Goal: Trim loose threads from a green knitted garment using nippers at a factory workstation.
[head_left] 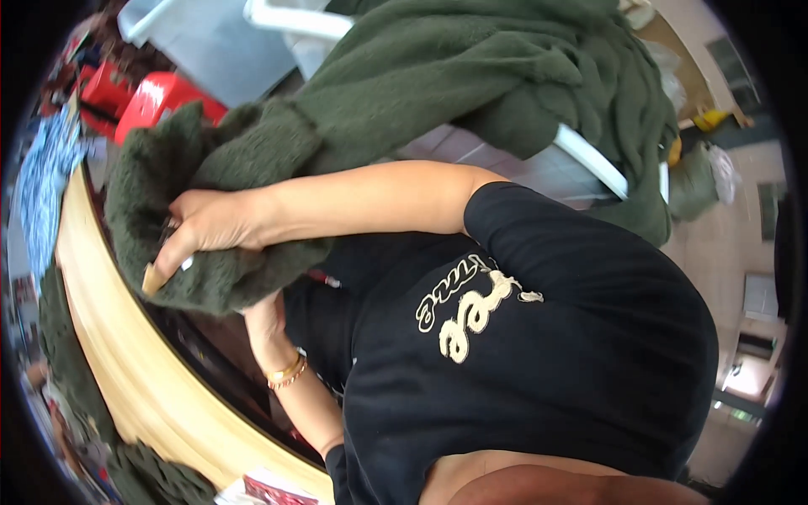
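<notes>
A long dark green fuzzy knit garment (404, 93) stretches from the plastic bins to both my hands, bunched at its left end. My right hand (198, 231) is closed on that bunched end, thumb and forefinger pointing down. A yellowish covering (153, 279) sits on one of its fingertips, and a small white piece (187, 263) shows beside it. Something small and dark shows at the palm, too hidden to name. My left hand (268, 320), with gold bracelets (286, 372) at the wrist, reaches up under the bunched knit, which hides its fingers.
A pale wooden table edge (101, 278) curves along the left, with more dark green knit (156, 475) on it. Red machine-like objects (160, 101) and blue cloth (46, 185) lie beyond. Translucent bins (219, 50) and a white-rimmed bin (593, 160) stand under and beside the garment.
</notes>
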Demonstrator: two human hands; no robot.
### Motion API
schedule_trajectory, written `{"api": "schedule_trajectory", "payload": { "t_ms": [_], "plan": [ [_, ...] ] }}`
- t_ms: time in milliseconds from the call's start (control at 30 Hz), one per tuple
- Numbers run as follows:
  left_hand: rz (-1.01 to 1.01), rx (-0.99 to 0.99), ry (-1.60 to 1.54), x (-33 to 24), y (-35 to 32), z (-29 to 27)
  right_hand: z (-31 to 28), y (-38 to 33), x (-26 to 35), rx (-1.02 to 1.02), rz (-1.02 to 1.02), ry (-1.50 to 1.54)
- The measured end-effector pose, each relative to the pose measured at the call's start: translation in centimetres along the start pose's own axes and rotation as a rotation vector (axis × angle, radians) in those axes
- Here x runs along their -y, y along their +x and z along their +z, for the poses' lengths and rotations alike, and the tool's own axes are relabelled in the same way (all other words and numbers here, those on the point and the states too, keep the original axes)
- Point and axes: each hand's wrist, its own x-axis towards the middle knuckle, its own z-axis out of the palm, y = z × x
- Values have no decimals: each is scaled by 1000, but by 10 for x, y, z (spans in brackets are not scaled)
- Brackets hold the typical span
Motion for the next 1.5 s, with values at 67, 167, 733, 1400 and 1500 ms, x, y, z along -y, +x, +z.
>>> {"api": "schedule_trajectory", "payload": {
  "t_ms": [67,167,733,1400,1500],
  "plan": [
    [-43,-165,-66,36,-18,-26,28,8,-32,55,91,77],
    [139,-376,-672,69,-48,-75,46,11,-66,218,164,-285],
    [-387,-867,14,0,-131,-39,-164,-94,-41,-172,561,-995],
    [-25,-605,618,-83,-46,14,-236,-152,-62,-623,425,-616],
    [-52,-86,482,-101,-70,45,-253,-147,-50,-694,250,-467]
  ]
}}
